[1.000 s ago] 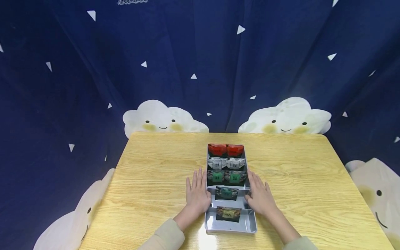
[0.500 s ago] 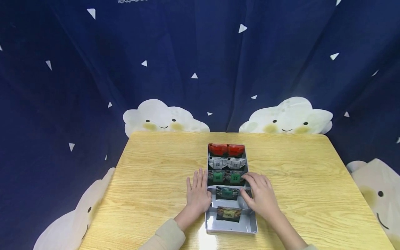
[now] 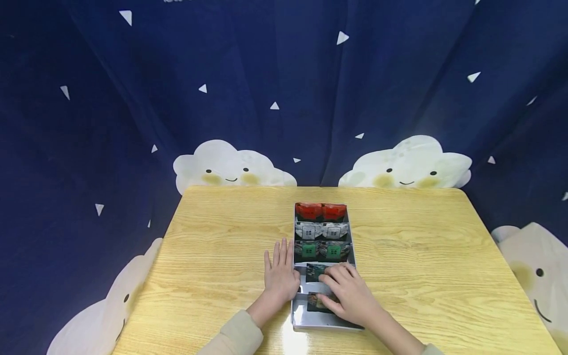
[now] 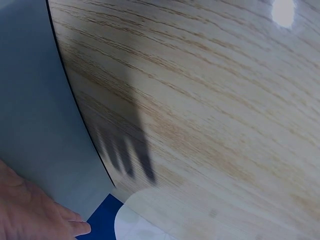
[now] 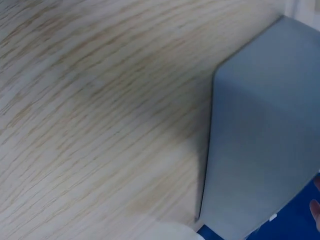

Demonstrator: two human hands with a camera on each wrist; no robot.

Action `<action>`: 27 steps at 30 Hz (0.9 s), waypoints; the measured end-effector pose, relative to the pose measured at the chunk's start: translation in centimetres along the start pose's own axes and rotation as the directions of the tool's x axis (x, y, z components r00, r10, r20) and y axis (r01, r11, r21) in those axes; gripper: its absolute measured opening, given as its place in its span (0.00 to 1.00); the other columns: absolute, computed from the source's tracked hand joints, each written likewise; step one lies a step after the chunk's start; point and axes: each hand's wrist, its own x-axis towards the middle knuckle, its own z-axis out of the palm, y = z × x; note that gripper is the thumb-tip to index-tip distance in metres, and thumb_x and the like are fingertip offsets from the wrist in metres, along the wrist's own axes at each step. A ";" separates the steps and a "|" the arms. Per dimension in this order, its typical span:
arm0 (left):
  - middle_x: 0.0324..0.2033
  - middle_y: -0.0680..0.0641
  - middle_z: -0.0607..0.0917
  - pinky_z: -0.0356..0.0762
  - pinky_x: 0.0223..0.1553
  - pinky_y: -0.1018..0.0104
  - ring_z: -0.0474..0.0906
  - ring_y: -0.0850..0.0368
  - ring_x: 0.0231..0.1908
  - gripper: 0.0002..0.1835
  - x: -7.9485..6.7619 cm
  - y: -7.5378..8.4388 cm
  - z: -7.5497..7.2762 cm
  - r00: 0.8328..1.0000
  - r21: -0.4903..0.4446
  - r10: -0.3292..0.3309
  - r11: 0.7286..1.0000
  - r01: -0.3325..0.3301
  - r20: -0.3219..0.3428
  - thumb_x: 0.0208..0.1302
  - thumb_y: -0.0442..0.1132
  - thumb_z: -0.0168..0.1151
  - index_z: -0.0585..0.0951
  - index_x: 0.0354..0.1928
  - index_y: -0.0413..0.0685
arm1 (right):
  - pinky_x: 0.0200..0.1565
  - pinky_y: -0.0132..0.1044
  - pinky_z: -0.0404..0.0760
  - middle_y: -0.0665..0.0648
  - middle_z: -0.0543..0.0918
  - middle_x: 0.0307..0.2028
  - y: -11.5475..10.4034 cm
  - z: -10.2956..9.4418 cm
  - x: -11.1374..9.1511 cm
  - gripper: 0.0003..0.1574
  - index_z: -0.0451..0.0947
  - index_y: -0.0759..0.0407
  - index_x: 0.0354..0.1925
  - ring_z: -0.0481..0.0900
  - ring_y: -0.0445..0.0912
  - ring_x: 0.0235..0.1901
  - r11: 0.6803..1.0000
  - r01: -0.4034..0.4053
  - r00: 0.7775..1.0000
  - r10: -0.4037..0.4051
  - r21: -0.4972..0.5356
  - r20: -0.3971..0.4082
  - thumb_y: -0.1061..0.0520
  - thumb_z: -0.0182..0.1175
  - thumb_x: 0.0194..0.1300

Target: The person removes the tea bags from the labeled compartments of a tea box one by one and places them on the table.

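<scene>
A grey compartment tray (image 3: 300, 319) lies lengthwise on the table. My left hand (image 3: 280, 282) rests with straight fingers along its left side; part of that hand (image 4: 30, 212) shows beside the wall in the left wrist view. My right hand (image 3: 352, 297) is over the two nearest compartments, its thumb at a dark packet with a yellowish label (image 3: 313, 303) and its fingers by a dark green packet (image 3: 313, 272). Both packets are partly hidden by it. The right wrist view shows only fingertips (image 5: 315, 207) at the edge.
Farther up the tray stand pairs of green-labelled packets (image 3: 309, 250), silvery packets (image 3: 308, 231) and red packets (image 3: 309, 212). Dividers separate the rows. The wooden table (image 3: 222, 231) extends to both sides, with a dark blue curtain (image 3: 248, 123) behind it.
My right hand has left the tray's right side and moved left and nearer, over the two front packets. My left hand stays in place.
</scene>
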 end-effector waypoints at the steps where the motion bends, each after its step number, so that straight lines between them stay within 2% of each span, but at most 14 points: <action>1: 0.70 0.43 0.46 0.34 0.65 0.45 0.39 0.46 0.69 0.38 0.0 0.0 0.0 1.000 -0.002 -0.001 1.000 0.001 0.000 0.61 0.47 0.46 0.46 0.71 0.46 | 0.51 0.46 0.67 0.48 0.74 0.37 -0.1 0.1 0.0 0.18 0.77 0.50 0.38 0.71 0.45 0.40 1.000 0.011 1.000 -0.011 -0.002 0.001 0.41 0.60 0.53; 9: 0.70 0.43 0.47 0.35 0.65 0.45 0.40 0.46 0.69 0.39 0.0 -0.2 0.2 1.000 -0.013 -0.004 1.000 0.004 -0.010 0.60 0.46 0.47 0.47 0.71 0.47 | 0.47 0.43 0.67 0.46 0.72 0.34 -0.2 1.2 -0.4 0.15 0.75 0.49 0.37 0.70 0.44 0.37 0.999 0.043 0.998 -0.044 0.016 0.035 0.43 0.61 0.55; 27: 0.70 0.43 0.48 0.35 0.65 0.45 0.40 0.46 0.69 0.38 0.0 -0.1 0.0 1.000 -0.024 -0.002 1.000 0.002 -0.015 0.60 0.46 0.47 0.47 0.71 0.46 | 0.47 0.42 0.69 0.44 0.72 0.30 -0.3 2.3 -1.0 0.06 0.74 0.46 0.32 0.72 0.42 0.34 0.996 0.087 0.996 -0.087 -0.001 -0.023 0.47 0.57 0.59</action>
